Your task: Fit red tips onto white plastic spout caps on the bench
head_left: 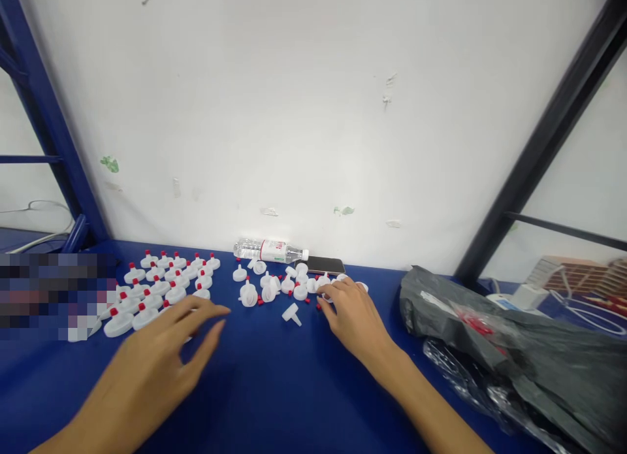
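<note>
The right hand [356,318] is reaching among white pieces [300,292] (its grip I cannot tell), probably picking, needing a light pinch, the left hand [149,359] hovering, fingers apart.

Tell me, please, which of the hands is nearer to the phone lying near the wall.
The right. The right hand is just in front of the phone, at the white parts. The left hand is farther, left and closer to the person.

A clear bottle [272,250] lies by the wall [304,127], and white caps with red tips [145,315] sit in rows.
</note>
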Demonstrator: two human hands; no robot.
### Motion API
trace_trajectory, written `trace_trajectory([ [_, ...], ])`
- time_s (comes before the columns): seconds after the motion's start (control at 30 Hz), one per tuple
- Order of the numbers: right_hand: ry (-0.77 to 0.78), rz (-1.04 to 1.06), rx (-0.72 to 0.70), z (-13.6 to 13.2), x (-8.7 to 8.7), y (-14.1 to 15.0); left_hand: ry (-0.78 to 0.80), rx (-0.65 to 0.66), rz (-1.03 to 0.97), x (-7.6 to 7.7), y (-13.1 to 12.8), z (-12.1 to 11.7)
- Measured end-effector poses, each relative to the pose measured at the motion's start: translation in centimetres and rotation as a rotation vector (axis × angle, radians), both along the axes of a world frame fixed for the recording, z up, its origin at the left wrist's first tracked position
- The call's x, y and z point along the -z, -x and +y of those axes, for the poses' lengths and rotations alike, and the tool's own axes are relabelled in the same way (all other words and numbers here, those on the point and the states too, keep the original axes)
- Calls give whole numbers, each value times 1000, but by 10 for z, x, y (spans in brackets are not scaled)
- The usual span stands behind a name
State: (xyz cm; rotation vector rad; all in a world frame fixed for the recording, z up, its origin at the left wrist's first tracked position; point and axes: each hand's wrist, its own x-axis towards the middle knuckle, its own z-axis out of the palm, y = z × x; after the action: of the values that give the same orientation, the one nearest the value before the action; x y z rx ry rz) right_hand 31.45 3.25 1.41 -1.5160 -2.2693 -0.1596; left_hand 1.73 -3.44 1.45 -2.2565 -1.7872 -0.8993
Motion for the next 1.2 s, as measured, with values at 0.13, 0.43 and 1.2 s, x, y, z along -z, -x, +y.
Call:
trace_trajectory([
  [0.13, 56, -88, 21, 3, 5, 0, 133, 223, 180, -5, -49, 14],
  [0.43, 67, -115, -23, 6, 15, 4, 274, 513, 391, 12, -81, 60],
  [1.2, 213, 910, -327, -10, 3, 23, 668, 529, -726, 4, -84, 58],
])
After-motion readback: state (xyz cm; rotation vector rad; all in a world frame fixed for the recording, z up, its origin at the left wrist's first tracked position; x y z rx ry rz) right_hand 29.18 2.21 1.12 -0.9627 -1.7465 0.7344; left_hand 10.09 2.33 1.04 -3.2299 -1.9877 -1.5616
